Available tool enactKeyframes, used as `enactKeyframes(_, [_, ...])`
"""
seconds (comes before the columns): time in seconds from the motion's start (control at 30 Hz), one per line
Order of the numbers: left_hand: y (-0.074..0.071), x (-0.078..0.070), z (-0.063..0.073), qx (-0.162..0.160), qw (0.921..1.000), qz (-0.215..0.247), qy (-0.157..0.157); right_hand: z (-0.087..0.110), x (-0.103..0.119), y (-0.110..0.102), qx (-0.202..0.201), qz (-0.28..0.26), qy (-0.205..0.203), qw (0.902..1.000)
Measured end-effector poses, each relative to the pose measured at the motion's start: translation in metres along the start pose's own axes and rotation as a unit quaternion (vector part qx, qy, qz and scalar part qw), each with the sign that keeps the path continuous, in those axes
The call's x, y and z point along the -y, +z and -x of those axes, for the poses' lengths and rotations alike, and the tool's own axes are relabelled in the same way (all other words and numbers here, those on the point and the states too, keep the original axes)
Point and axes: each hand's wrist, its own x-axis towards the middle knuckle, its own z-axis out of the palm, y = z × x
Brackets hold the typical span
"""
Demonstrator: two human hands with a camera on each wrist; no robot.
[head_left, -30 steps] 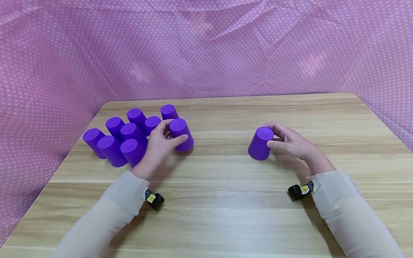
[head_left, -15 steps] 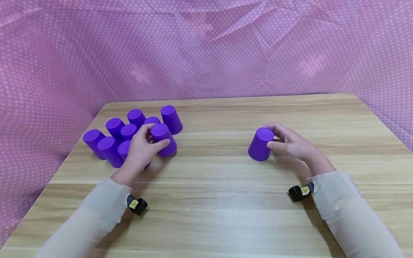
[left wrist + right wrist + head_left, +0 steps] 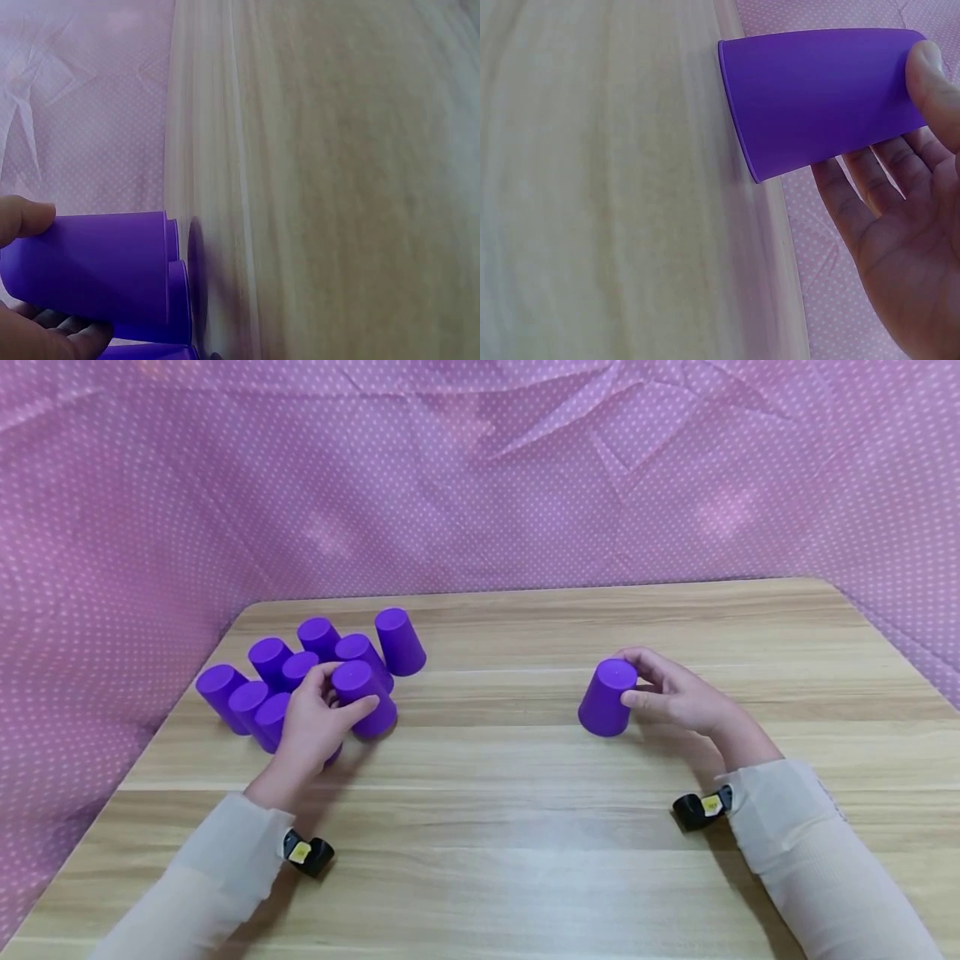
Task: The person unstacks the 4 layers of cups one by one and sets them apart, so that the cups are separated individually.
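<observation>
My left hand (image 3: 311, 731) holds an upside-down purple cup (image 3: 367, 706) between thumb and fingers, beside the front right of a group of matching cups. Behind that hand, some cups in the group are partly hidden. In the left wrist view, the held cup (image 3: 90, 262) has its rim slightly off the wooden surface, with a dark shadow next to it. On the right, my other hand (image 3: 678, 697) grips a second inverted purple cup (image 3: 603, 702) by its side. The right wrist view shows the thumb on this cup (image 3: 817, 105) and fingers beneath; whether its rim touches the table is unclear.
Several inverted purple cups stand close together at the left, including a front-left cup (image 3: 221, 697) and a far-right cup (image 3: 401, 643) set slightly apart. The wooden table (image 3: 495, 827) ends at the back before a pink dotted cloth (image 3: 480, 485).
My left hand has carried its cup leftward and slightly toward me, close to the group. The far-right cup and the one beside it have come into fuller view. The right hand stays put.
</observation>
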Motion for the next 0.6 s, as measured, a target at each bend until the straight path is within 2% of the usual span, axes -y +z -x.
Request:
enactKeyframes(0.2, [-0.0029,0.0046,0.0014,-0.011,0.9999,-0.006,-0.011,0.0007,0.0002,-0.0001,-0.002,0.007,0.002,1.0])
enactKeyframes(0.3, [-0.0039,0.0044,0.0035,-0.01,0.9995,-0.009,-0.027,0.001,0.0009,-0.0001,-0.001,0.01,0.006,0.9999])
enactKeyframes(0.4, [-0.0046,0.0045,0.0053,-0.012,0.999,-0.006,-0.043,0.0007,0.0011,0.0,0.001,0.011,0.002,0.9999])
enactKeyframes(0.6, [-0.0053,0.0092,0.0063,-0.022,0.9982,0.004,-0.056,0.0007,0.0005,0.0001,-0.002,0.012,0.001,0.9999])
